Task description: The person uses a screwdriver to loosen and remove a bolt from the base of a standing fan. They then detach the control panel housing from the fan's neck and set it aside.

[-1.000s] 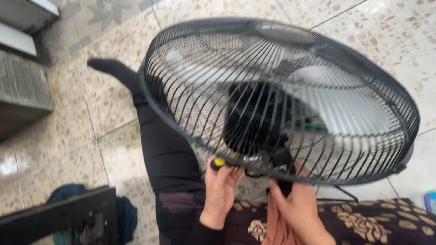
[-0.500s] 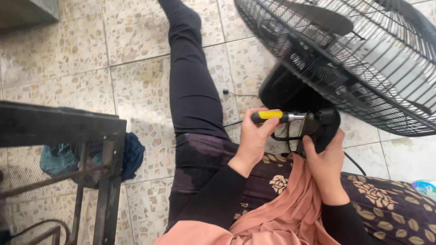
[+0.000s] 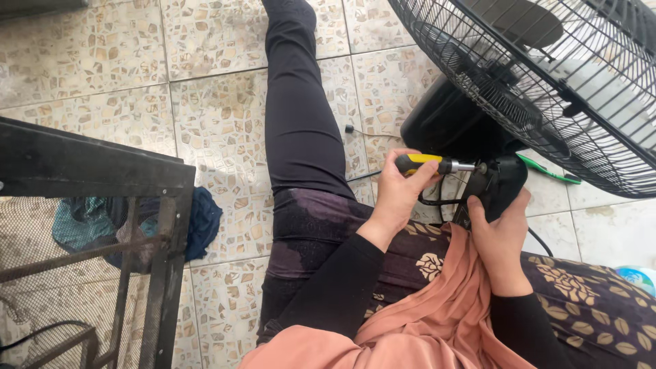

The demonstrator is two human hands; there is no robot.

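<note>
The left hand is wrapped around a screwdriver with a yellow and black handle, its metal shaft pointing right into the black bracket under the fan; the tip is hidden where it meets the bracket. The right hand grips that bracket from below, fingers curled behind it and partly out of sight. The fan's wire cage is cut off by the top and right edges. A black cord trails across the tiled floor. At left stands a dark metal frame, with blue cloth bunched behind it.
</note>
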